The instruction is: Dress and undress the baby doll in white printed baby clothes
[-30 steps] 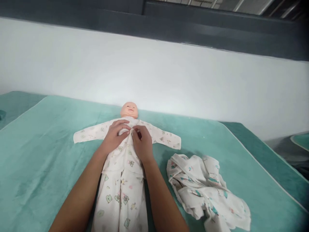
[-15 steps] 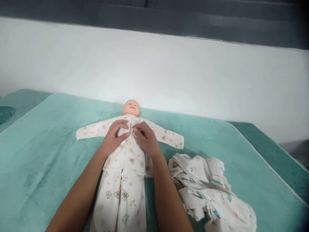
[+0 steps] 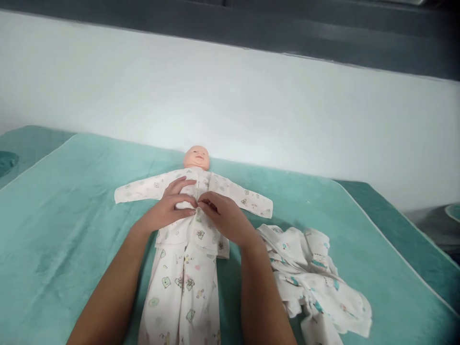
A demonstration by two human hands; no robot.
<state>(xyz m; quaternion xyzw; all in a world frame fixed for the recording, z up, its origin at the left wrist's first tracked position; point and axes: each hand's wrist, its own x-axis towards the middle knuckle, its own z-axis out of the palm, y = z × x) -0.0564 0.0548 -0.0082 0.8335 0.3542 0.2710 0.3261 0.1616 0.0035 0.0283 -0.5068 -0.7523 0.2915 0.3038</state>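
1. White wall (image 3: 230, 100) stood behind a green cover (image 3: 72, 230), with a dark ledge (image 3: 143, 20) along its top.
2. On the cover lay a doll (image 3: 196, 158), face up, its head towards the wall, wearing a printed white jacket (image 3: 200, 227) over matching trousers (image 3: 196, 292).
3. Both sleeves (image 3: 138, 191) were spread outward, an arrangement that probably set them apart from the front seam.
4. The left hand (image 3: 165, 208) rested on the chest, its other fingers fanned, thumb and forefinger narrowed on the jacket's front edge, seemingly to steady the cloth.
5. The right hand (image 3: 226, 215) met it from the opposite side, fingertips pinched together on the same edge; whatever fastener may have lain between them was too small and covered to make out.
6. A rumpled bundle of printed cloth (image 3: 319, 282) lay beside the right forearm, presumably put aside within reach.
7. Bear-like figures decorated the jacket and trousers; no brand, label or writing could be read.
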